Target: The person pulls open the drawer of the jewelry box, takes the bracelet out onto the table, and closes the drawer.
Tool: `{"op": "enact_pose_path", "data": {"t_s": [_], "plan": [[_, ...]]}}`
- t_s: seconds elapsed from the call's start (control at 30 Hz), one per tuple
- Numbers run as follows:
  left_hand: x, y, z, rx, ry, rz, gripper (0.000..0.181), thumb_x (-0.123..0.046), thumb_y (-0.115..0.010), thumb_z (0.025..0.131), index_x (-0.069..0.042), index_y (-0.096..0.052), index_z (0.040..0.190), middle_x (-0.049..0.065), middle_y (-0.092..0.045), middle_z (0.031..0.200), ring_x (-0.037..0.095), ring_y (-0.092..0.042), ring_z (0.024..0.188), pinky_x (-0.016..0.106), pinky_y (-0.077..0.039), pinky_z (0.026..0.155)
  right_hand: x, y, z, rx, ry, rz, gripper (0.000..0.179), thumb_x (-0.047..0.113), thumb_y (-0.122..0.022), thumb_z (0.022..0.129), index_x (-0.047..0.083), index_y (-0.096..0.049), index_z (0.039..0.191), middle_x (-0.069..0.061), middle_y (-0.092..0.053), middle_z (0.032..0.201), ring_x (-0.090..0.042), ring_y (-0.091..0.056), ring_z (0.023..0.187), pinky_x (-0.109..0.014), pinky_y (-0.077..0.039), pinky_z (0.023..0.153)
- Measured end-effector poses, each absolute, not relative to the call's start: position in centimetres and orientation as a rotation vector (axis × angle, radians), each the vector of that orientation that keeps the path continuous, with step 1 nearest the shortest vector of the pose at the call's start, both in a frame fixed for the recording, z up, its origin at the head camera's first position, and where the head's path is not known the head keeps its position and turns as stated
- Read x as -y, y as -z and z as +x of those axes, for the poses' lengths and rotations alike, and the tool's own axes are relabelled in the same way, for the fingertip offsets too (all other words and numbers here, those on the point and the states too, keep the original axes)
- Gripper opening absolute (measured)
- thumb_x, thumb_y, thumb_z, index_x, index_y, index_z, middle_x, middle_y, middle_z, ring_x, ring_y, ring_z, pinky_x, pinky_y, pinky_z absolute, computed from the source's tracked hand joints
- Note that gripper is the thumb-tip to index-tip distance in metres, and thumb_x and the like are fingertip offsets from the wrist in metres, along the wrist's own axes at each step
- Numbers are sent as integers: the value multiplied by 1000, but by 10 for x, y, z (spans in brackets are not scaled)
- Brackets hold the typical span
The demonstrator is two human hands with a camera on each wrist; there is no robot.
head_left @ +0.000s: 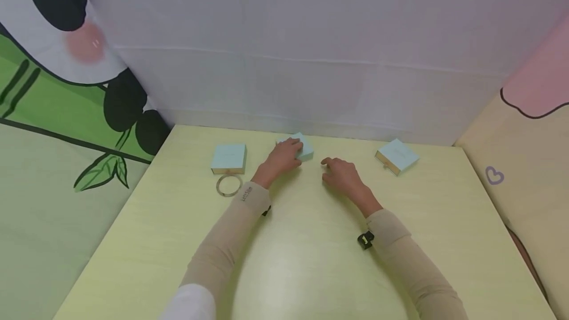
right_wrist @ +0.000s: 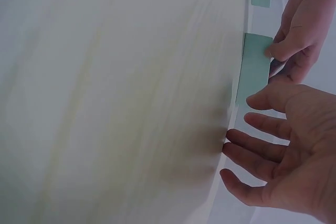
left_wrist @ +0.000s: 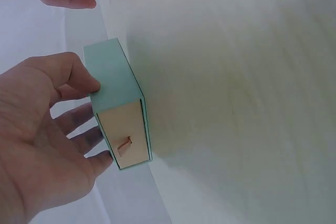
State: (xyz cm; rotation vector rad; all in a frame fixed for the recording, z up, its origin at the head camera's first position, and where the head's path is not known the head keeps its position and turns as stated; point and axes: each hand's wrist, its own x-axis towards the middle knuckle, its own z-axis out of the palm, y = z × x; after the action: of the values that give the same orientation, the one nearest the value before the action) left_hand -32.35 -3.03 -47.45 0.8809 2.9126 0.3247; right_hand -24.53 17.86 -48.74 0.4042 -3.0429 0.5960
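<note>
One middle box, right of the ring | left hand has it pinched, thumb bent! | right hand, farther right of the ring, fingers relaxed, nothing held | looks light, stiff, smoothish: side walls suit gripping, not that pull tab

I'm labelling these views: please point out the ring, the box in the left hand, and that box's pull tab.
Ring [head_left: 228, 195]: head view, on its near rim.
Held box [left_wrist: 116, 81]: left wrist view, on its blue-green face.
Pull tab [left_wrist: 124, 147]: left wrist view, mid-tab.
</note>
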Motion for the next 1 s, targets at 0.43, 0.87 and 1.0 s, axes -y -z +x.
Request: {"op": "enact_pose_path", "data": {"t_s": [0.43,0.87,1.0], "plan": [[43,473,-321,-2800,-485,1039,29,16,-45,92,-8,-55,105,7,-61,127,23,-53,101,37,-45,88,-181,485,-244,3059,-598,441,32,15,-59,98,3,-67,127,-17,-69,122,-35,-66,114,-50,-53,93],[42,475,-322,-2781,-545,1052,32,9,-48,96,-2,-61,123,13,-60,135,30,-55,125,43,-43,108,-181,475,-248,3115,-692,480,35,12,-55,99,1,-64,131,-21,-64,130,-40,-59,123,-53,-48,101],[36,478,-318,-2817,-581,979,12,-7,-50,102,-4,-55,113,13,-57,123,30,-55,106,54,-43,103,-178,471,-248,3105,-684,508,34,11,-56,99,0,-64,130,-22,-64,130,-40,-60,122,-53,-49,100]]}}
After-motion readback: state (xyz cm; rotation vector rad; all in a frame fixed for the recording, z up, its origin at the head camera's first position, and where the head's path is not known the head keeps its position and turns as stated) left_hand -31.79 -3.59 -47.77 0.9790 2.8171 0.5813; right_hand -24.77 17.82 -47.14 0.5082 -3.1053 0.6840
